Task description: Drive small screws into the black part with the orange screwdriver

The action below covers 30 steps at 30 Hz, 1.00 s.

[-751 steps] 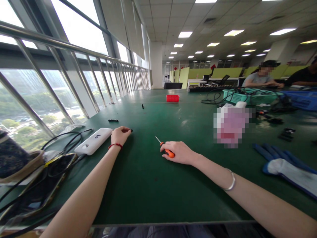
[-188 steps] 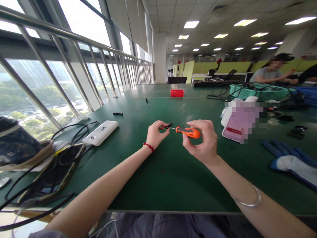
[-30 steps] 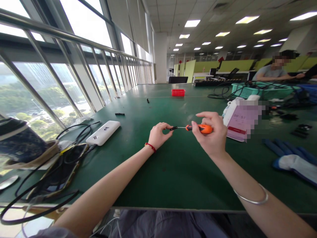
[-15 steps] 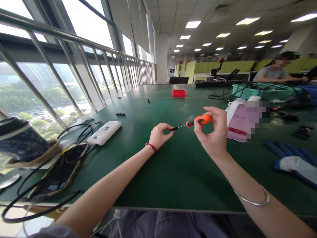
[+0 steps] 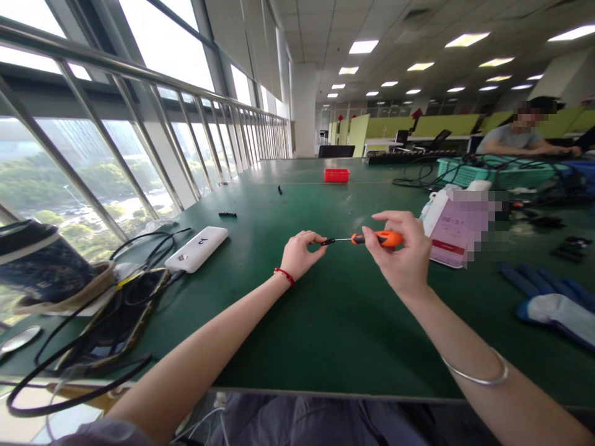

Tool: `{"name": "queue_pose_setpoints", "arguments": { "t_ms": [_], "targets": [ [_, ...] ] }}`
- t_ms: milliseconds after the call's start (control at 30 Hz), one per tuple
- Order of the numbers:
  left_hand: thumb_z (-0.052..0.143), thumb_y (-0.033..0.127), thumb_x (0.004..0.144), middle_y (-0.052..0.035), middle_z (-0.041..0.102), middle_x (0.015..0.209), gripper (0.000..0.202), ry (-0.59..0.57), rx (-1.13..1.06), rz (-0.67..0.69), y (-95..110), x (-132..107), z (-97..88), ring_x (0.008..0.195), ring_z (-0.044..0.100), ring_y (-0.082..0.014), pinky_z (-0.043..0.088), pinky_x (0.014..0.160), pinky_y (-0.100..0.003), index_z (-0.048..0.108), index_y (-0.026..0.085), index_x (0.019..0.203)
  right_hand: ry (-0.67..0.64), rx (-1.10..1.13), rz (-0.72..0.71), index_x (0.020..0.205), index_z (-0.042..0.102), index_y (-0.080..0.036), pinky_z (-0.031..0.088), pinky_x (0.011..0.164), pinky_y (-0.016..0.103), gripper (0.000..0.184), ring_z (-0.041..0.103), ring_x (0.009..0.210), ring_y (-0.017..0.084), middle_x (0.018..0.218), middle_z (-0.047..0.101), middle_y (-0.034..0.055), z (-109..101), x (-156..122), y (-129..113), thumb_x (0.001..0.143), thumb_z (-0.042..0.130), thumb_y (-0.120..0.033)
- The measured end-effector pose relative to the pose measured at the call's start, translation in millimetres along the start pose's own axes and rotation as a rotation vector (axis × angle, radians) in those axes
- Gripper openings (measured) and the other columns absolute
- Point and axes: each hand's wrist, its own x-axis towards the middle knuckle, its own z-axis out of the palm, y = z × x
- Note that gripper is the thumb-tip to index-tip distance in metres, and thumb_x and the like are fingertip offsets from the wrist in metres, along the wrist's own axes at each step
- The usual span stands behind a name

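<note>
- Orange-and-black screwdriver with a slim metal shaft: held level above the green desk, its shaft pointing left.
- Right hand: at the handle end of the screwdriver, thumb and fingers gripping the handle, one finger stretched out above it; a silver bangle circles the forearm.
- Small, narrow black part: at the screwdriver's tip; whether the two touch is too small to tell.
- Left hand: left of the screwdriver, thumb and fingertips pinched narrowly on the black part; a red bracelet is at the wrist.
- White rounded power bank marked "2": well left of the screwdriver.
- Short black strip: left of the screwdriver and farther back.
- Red rectangular plastic box: well beyond the screwdriver.
- Phone with a pinkish-purple screen: right of the screwdriver, leaning back, partly pixelated.
- Blue-and-white fabric glove: well right of the screwdriver and nearer.
</note>
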Motion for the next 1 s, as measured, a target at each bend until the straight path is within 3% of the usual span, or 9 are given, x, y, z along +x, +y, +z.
{"name": "queue_pose_setpoints", "arguments": {
  "t_ms": [100,233,300,433,500,600,767,900,1000],
  "targets": [
    [0.065,0.021,0.073,-0.0011,0.070,0.082,0.006,-0.004,-0.001,0.000,-0.1,0.1,0.3,0.077,0.062,-0.0158,0.051,0.070,-0.028,0.068,0.020,0.078,0.016,0.021,-0.042,0.101,0.056,-0.021,0.043,0.075,0.036,0.027,0.056,0.076,0.018,0.082,0.061,0.0025,-0.1,0.5,-0.1,0.076,0.060,-0.028],
    [0.064,0.022,0.074,-0.0009,0.070,0.082,0.006,-0.005,0.000,0.001,-1.2,0.2,0.9,0.077,0.062,-0.0157,0.050,0.071,-0.028,0.068,0.020,0.079,-0.001,0.003,-0.053,0.090,0.060,-0.022,0.043,0.074,0.035,0.014,0.052,0.060,0.015,0.059,0.054,-0.0032,0.1,0.6,-1.0,0.076,0.060,-0.025],
    [0.064,0.022,0.074,-0.0007,0.070,0.082,0.007,-0.006,0.000,0.000,-1.5,0.2,1.1,0.077,0.062,-0.0156,0.050,0.071,-0.028,0.068,0.020,0.079,0.005,-0.003,-0.066,0.087,0.061,-0.022,0.043,0.073,0.035,0.011,0.050,0.057,0.014,0.058,0.054,-0.0039,0.0,0.8,-1.4,0.076,0.061,-0.025],
    [0.064,0.022,0.074,-0.0009,0.070,0.082,0.007,-0.009,0.000,-0.001,-1.2,0.2,1.1,0.078,0.062,-0.0158,0.050,0.071,-0.027,0.068,0.019,0.079,0.003,0.035,-0.109,0.108,0.056,-0.020,0.043,0.075,0.036,0.034,0.056,0.070,0.016,0.083,0.062,0.0017,0.3,0.7,-0.5,0.074,0.061,-0.022],
    [0.064,0.022,0.074,-0.0009,0.070,0.083,0.007,-0.009,0.003,-0.005,-0.9,0.2,1.0,0.078,0.062,-0.0158,0.050,0.071,-0.027,0.068,0.020,0.079,0.002,0.037,-0.084,0.108,0.056,-0.021,0.043,0.073,0.036,0.034,0.054,0.065,0.015,0.072,0.059,-0.0009,0.6,0.3,0.2,0.074,0.061,-0.022],
    [0.064,0.022,0.074,-0.0006,0.070,0.081,0.007,-0.006,0.007,-0.013,-0.9,0.2,0.8,0.076,0.061,-0.0156,0.050,0.070,-0.028,0.069,0.020,0.079,0.004,0.006,-0.073,0.094,0.061,-0.023,0.042,0.071,0.036,0.019,0.049,0.056,0.014,0.054,0.050,-0.0053,0.7,0.2,0.7,0.075,0.061,-0.023],
    [0.064,0.022,0.074,-0.0007,0.070,0.082,0.007,-0.002,0.001,-0.005,-1.1,-0.2,0.4,0.076,0.061,-0.0153,0.050,0.071,-0.027,0.068,0.019,0.079,0.033,0.039,-0.116,0.110,0.056,-0.021,0.044,0.073,0.036,0.037,0.057,0.071,0.016,0.086,0.064,0.0022,0.7,0.8,0.1,0.073,0.062,-0.022],
    [0.064,0.022,0.074,-0.0006,0.070,0.082,0.008,-0.006,0.006,-0.014,-0.7,-0.3,0.4,0.076,0.061,-0.0153,0.050,0.071,-0.027,0.069,0.020,0.080,0.021,-0.007,-0.084,0.089,0.061,-0.023,0.044,0.070,0.035,0.013,0.053,0.061,0.014,0.067,0.062,-0.0015,0.1,-0.1,-0.6,0.076,0.061,-0.024],
    [0.065,0.022,0.074,-0.0007,0.070,0.081,0.007,-0.006,0.011,-0.019,0.2,-0.2,0.3,0.075,0.061,-0.0153,0.051,0.071,-0.028,0.069,0.020,0.079,0.025,-0.006,-0.107,0.095,0.061,-0.024,0.044,0.072,0.035,0.019,0.055,0.064,0.014,0.076,0.064,-0.0001,-0.6,0.4,-0.9,0.076,0.060,-0.023]
  ]
}}
